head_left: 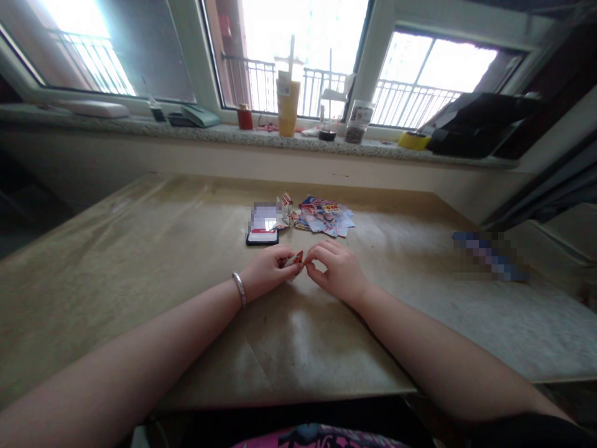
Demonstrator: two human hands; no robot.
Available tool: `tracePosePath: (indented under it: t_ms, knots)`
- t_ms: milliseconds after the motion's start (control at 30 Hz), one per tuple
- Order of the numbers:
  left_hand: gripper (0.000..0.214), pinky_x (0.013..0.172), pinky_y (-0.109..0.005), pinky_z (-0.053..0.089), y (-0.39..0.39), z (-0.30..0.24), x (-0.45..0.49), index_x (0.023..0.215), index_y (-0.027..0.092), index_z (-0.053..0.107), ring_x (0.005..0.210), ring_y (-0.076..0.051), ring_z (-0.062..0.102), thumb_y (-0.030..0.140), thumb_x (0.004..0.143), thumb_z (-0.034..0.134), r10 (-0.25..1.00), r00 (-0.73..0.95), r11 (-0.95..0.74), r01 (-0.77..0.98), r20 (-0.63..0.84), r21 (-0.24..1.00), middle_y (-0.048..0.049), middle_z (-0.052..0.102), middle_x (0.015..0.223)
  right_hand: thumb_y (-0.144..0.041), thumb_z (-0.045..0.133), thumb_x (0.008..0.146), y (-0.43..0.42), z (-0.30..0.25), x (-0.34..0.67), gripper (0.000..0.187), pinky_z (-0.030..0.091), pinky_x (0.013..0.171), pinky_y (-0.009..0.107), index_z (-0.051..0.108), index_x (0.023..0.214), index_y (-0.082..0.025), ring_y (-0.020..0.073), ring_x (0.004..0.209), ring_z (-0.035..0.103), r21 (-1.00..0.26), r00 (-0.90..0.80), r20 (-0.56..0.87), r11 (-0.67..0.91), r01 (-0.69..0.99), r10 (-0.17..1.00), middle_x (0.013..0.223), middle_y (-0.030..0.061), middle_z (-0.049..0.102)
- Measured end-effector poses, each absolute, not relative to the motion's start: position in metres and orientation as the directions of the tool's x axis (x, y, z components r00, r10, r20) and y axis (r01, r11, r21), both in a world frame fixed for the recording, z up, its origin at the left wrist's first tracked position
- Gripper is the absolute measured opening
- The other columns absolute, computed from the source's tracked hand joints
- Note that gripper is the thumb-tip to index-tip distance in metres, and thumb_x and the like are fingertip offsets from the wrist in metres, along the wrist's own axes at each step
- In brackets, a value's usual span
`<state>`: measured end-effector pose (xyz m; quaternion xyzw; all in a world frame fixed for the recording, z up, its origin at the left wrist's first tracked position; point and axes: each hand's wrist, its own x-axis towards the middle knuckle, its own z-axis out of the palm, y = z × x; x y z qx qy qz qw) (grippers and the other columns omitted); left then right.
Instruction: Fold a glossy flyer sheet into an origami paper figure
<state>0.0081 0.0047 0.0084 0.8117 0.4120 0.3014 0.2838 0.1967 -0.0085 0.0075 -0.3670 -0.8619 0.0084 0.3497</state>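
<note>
A small piece of folded paper with red and white print [295,259] sits between the thumb and fingers of my left hand [267,272], which wears a silver bracelet [239,288]. At the right end of that paper, the thumb and index finger of my right hand [339,269] pinch its corner. Both hands are just above the table, near its middle. Beyond them lie a phone [263,236], crumpled scraps of printed paper [285,214] touching its right side, and a fanned pile of colourful printed cards [325,218].
The wide table [116,280] has a glossy tan cover. Toward its right side lies a blurred blue strip [489,256]. Along the windowsill [186,130] stand a tall yellow drink cup [288,109], a red jar [244,117], a clear container [358,121] and a black bag [471,127].
</note>
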Motion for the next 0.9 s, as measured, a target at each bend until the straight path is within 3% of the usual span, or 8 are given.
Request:
tracePosePath:
  t_ms: [167,567,900]
  knots:
    - [0.025,0.058,-0.023,0.035,0.0061,0.0062,0.0069,0.068,0.015,0.062,0.063,-0.012,0.047,0.038,0.077,0.056,0.846,0.470,-0.493,0.515,0.249,0.702,0.0011,0.053,0.065,-0.019,0.052,0.084,-0.0066,0.0078,0.1984,0.010,0.044,0.075,0.029,0.060,0.079,-0.022,0.0173,0.083,0.055,-0.252,-0.516,0.594,0.752,0.609,0.617,0.084,0.0034,0.065]
    - [0.032,0.054,-0.022,0.037,0.0077,0.0051,0.0069,0.071,0.015,0.064,0.063,-0.013,0.050,0.045,0.076,0.057,0.890,0.418,-0.396,0.505,0.184,0.767,-0.0001,0.057,0.065,-0.023,0.054,0.085,-0.0030,0.0016,0.1990,0.010,0.045,0.074,0.028,0.061,0.077,-0.022,0.0162,0.082,0.056,-0.347,-0.484,0.592,0.746,0.568,0.644,0.084,0.0034,0.064]
    - [0.030,0.054,-0.022,0.036,0.0088,0.0015,0.0059,0.074,0.014,0.062,0.062,-0.013,0.048,0.043,0.077,0.056,0.874,0.437,-0.432,0.494,0.214,0.755,0.0000,0.055,0.066,-0.023,0.056,0.084,-0.0027,0.0003,0.1987,0.009,0.044,0.072,0.028,0.061,0.076,-0.022,0.0160,0.081,0.056,-0.344,-0.485,0.584,0.740,0.579,0.651,0.082,0.0031,0.063]
